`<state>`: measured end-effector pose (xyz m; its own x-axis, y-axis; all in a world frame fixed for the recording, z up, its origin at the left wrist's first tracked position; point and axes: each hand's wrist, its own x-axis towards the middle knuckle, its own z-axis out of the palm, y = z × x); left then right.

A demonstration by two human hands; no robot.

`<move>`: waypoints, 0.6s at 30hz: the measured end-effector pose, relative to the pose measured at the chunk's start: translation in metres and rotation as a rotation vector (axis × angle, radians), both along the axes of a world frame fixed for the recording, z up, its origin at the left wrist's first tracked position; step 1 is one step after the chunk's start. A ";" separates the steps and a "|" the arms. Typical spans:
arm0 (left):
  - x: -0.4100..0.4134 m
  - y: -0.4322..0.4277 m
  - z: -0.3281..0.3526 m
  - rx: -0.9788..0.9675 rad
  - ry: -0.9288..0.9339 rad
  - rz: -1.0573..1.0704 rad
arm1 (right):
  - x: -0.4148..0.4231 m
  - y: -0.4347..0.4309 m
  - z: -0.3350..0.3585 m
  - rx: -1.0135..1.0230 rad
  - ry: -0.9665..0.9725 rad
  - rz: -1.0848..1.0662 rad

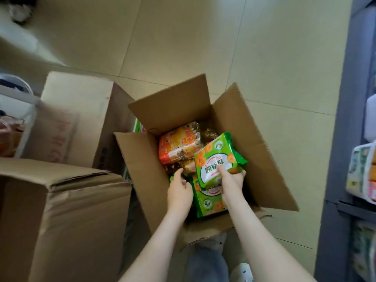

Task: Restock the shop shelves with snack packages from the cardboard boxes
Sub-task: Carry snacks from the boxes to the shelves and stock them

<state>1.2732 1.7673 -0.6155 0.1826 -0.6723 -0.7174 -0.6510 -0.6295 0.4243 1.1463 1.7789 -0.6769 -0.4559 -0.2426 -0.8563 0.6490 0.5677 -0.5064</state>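
Both hands in open box, right hand lifting a green pack.
Head view: open cardboard box (234, 127) at frame centre; right hand (232, 181) pinches green snack pack (218, 159), thumb on front, raised above second green pack (209, 202). Left hand (179, 192) curled, fingertips at pack edge inside box, grip unclear. Orange pack (179, 145) behind. Closed boxes (67, 210) left, shelf (362, 169) right edge.

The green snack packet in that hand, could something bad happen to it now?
Maybe. The right hand pinches the green snack packet by its lower end only, so it might slip back into the open cardboard box. The left hand is reaching for another green packet that lies partly under the first, so pulling could snag. Squeezing hard might crush the snacks inside.
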 end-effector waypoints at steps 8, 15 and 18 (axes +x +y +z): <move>-0.063 0.013 0.177 -0.159 0.277 -0.356 | -0.061 0.058 0.239 -0.095 0.204 0.361; -0.112 0.060 0.349 -0.287 0.401 -0.825 | -0.114 0.153 0.444 -0.155 0.308 0.431; -0.133 0.092 0.409 -0.541 0.294 -1.170 | -0.125 0.205 0.508 -0.180 0.402 0.479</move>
